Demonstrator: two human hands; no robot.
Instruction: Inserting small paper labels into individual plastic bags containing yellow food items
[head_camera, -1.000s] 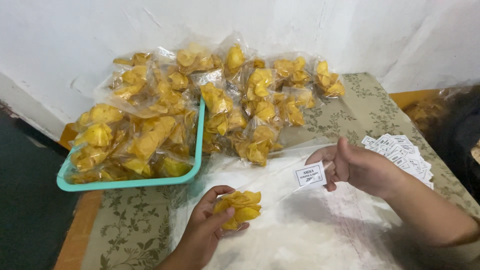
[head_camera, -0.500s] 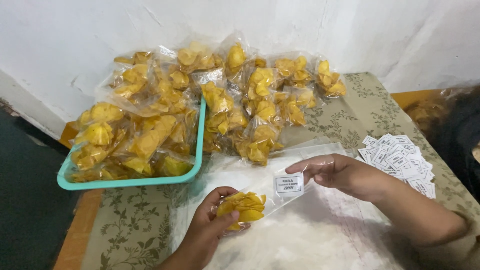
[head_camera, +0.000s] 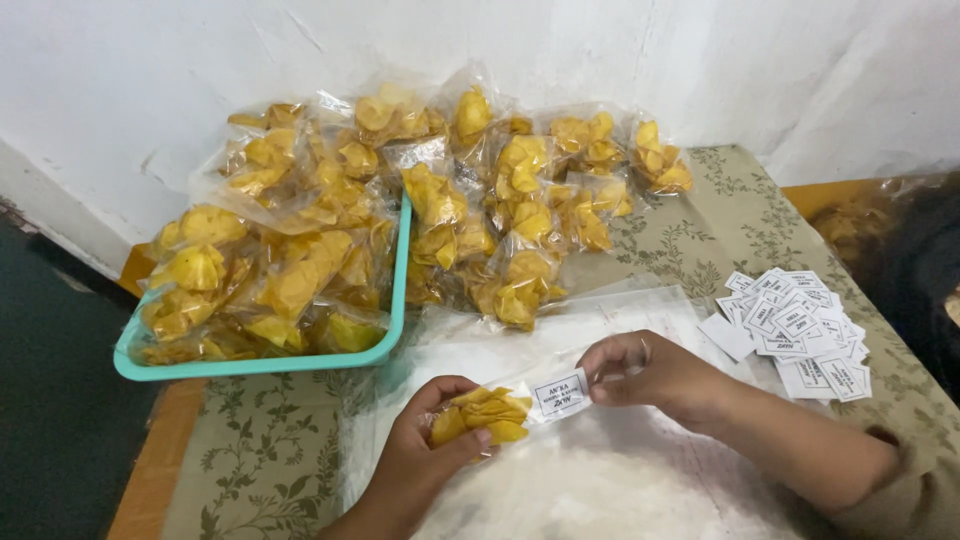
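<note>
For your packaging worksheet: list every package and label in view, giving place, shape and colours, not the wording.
Held bag: left hand, small, clear, yellow chips.
Label: at right hand, white rectangle.
Label pile: right, white slips.
Bags in tray: teal tray, left.
Loose bags: by wall.

Our left hand (head_camera: 425, 450) and right hand (head_camera: 650, 375) meet over the clear plastic sheet (head_camera: 600, 480) at the near middle of the table, joined by the small bag of yellow chips (head_camera: 495, 412) with its white label (head_camera: 560, 393), so nothing passes between them. Ahead, the loose heap of chip bags (head_camera: 520, 220) blocks the way to the wall (head_camera: 500, 50). On our left the teal tray (head_camera: 265, 365), piled high with bags, closes that side. To our right the stack of paper labels (head_camera: 800, 330) lies flat and low. We see bare patterned tablecloth (head_camera: 270, 450) below the tray, and more between heap and labels.
</note>
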